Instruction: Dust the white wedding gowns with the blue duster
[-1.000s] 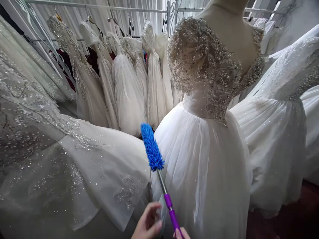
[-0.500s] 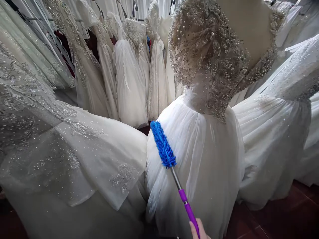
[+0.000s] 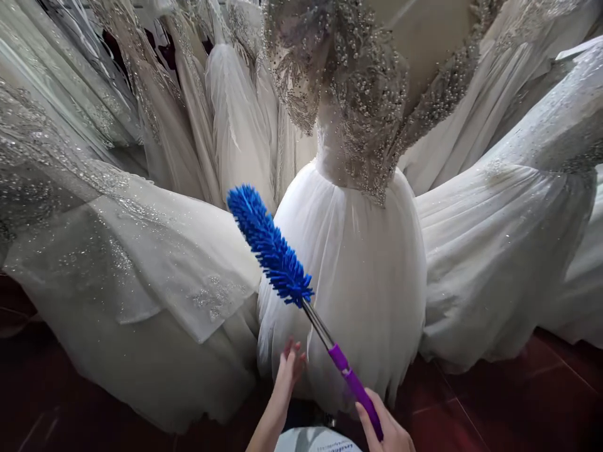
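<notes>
My right hand is wrapped around the purple handle of a duster, whose fluffy blue head points up and to the left. The duster's head is in front of a white gown with a beaded bodice, overlapping its left side in view. Lower down, my left hand is raised near that gown's skirt, fingers apart and holding nothing. Whether it touches the fabric cannot be made out.
A sequined gown spreads across the left and another white gown stands at right. More gowns hang behind. Dark red floor tiles show below. A white printed surface is at the bottom edge.
My left hand has come into view from below. The duster has moved left and up and looks larger, with more of my right hand showing. The view has tilted downward.
</notes>
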Available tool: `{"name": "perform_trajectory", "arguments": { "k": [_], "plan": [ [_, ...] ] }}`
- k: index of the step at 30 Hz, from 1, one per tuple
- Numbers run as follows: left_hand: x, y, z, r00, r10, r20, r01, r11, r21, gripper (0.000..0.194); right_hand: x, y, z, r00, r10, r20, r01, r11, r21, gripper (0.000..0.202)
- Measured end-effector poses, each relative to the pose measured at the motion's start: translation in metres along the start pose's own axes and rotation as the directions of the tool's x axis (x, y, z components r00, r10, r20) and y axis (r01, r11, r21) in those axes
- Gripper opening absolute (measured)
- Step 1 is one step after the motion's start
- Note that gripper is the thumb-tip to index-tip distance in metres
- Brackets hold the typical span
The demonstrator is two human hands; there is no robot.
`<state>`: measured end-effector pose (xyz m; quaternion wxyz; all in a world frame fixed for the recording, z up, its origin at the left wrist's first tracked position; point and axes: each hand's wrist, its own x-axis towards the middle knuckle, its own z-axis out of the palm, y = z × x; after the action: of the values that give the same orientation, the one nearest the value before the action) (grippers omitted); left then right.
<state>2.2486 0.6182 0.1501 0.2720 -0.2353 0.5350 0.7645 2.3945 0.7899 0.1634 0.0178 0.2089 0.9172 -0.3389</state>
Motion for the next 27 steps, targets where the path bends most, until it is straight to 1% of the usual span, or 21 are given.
{"name": "perform_trajectory", "arguments": {
  "k": [1, 2, 4, 5, 6, 7, 8, 9, 10, 11, 13, 15, 17, 19, 20, 21, 22, 23, 24, 25, 27],
  "plan": [
    [0.004, -0.001, 0.014, 0.997, 0.028, 0.074, -0.024, 0.998, -0.056, 0.074, 0.001, -0.001, -0.008, 0.998, -0.034, -0.062, 0.032, 0.999, -0.025, 0.046],
    [0.006, 0.003, 0.031, 0.983, 0.090, 0.161, -0.074, 0.992, -0.103, 0.077, 0.003, -0.002, -0.016, 0.992, -0.053, -0.114, 0.047, 0.997, -0.055, 0.048],
    [0.008, 0.013, 0.069, 0.935, 0.195, 0.296, -0.153, 0.975, -0.159, 0.076, 0.007, 0.001, -0.027, 0.984, -0.054, -0.168, 0.036, 0.993, -0.108, 0.051],
    [0.011, 0.017, 0.085, 0.921, 0.206, 0.330, -0.159, 0.974, -0.162, 0.072, 0.007, 0.004, -0.030, 0.986, -0.038, -0.164, 0.017, 0.991, -0.130, 0.051],
    [0.014, 0.017, 0.099, 0.919, 0.191, 0.344, -0.145, 0.977, -0.156, 0.067, 0.007, 0.009, -0.031, 0.990, -0.016, -0.143, -0.006, 0.989, -0.150, 0.051],
    [0.019, 0.014, 0.109, 0.925, 0.156, 0.347, -0.113, 0.983, -0.142, 0.063, 0.004, 0.015, -0.028, 0.993, 0.010, -0.114, -0.030, 0.985, -0.171, 0.050],
    [0.025, 0.006, 0.113, 0.934, 0.107, 0.342, -0.068, 0.990, -0.122, 0.061, 0.000, 0.023, -0.024, 0.996, 0.039, -0.076, -0.053, 0.980, -0.194, 0.049],
    [0.032, -0.005, 0.113, 0.945, 0.051, 0.324, -0.018, 0.994, -0.105, 0.059, -0.005, 0.031, -0.016, 0.997, 0.072, -0.039, -0.078, 0.974, -0.215, 0.048],
    [0.039, -0.019, 0.109, 0.955, 0.000, 0.298, 0.031, 0.995, -0.099, 0.057, -0.011, 0.038, -0.007, 0.994, 0.107, -0.004, -0.105, 0.967, -0.230, 0.048],
    [0.045, -0.035, 0.100, 0.961, -0.040, 0.275, 0.073, 0.991, -0.113, 0.055, -0.017, 0.046, 0.004, 0.990, 0.140, 0.032, -0.129, 0.964, -0.234, 0.048],
    [0.053, -0.068, 0.074, 0.968, -0.083, 0.235, 0.127, 0.976, -0.177, 0.050, -0.031, 0.059, 0.029, 0.971, 0.205, 0.124, -0.176, 0.961, -0.214, 0.050],
    [0.055, -0.097, 0.040, 0.976, -0.140, 0.168, 0.176, 0.958, -0.225, 0.041, -0.042, 0.068, 0.053, 0.939, 0.244, 0.241, -0.211, 0.965, -0.152, 0.050],
    [0.051, -0.120, 0.003, 0.960, -0.266, 0.092, 0.279, 0.941, -0.191, 0.033, -0.052, 0.073, 0.072, 0.908, 0.225, 0.354, -0.215, 0.974, -0.067, 0.047],
    [0.041, -0.133, -0.028, 0.916, -0.399, 0.037, 0.400, 0.907, -0.134, 0.032, -0.061, 0.080, 0.085, 0.894, 0.191, 0.405, -0.193, 0.981, -0.035, 0.040],
    [0.036, -0.136, -0.039, 0.896, -0.442, 0.040, 0.443, 0.889, -0.118, 0.033, -0.064, 0.084, 0.088, 0.895, 0.179, 0.410, -0.176, 0.983, -0.045, 0.037],
    [0.030, -0.136, -0.046, 0.885, -0.459, 0.071, 0.465, 0.879, -0.110, 0.035, -0.068, 0.090, 0.090, 0.896, 0.177, 0.407, -0.165, 0.984, -0.065, 0.034],
    [0.024, -0.134, -0.048, 0.882, -0.455, 0.122, 0.467, 0.878, -0.102, 0.037, -0.070, 0.095, 0.090, 0.900, 0.180, 0.398, -0.161, 0.984, -0.081, 0.032],
    [0.018, -0.130, -0.046, 0.878, -0.440, 0.189, 0.460, 0.885, -0.078, 0.038, -0.072, 0.101, 0.089, 0.904, 0.182, 0.386, -0.163, 0.983, -0.080, 0.029],
    [0.012, -0.124, -0.039, 0.873, -0.410, 0.266, 0.432, 0.901, -0.031, 0.039, -0.072, 0.107, 0.086, 0.907, 0.178, 0.382, -0.167, 0.984, -0.060, 0.025],
    [0.007, -0.117, -0.029, 0.866, -0.373, 0.331, 0.386, 0.922, 0.029, 0.039, -0.070, 0.112, 0.082, 0.909, 0.170, 0.381, -0.172, 0.985, -0.029, 0.021],
    [0.001, -0.100, 0.001, 0.855, -0.292, 0.429, 0.263, 0.956, 0.127, 0.039, -0.060, 0.118, 0.068, 0.920, 0.139, 0.367, -0.167, 0.985, 0.046, 0.020]
  ]
}}
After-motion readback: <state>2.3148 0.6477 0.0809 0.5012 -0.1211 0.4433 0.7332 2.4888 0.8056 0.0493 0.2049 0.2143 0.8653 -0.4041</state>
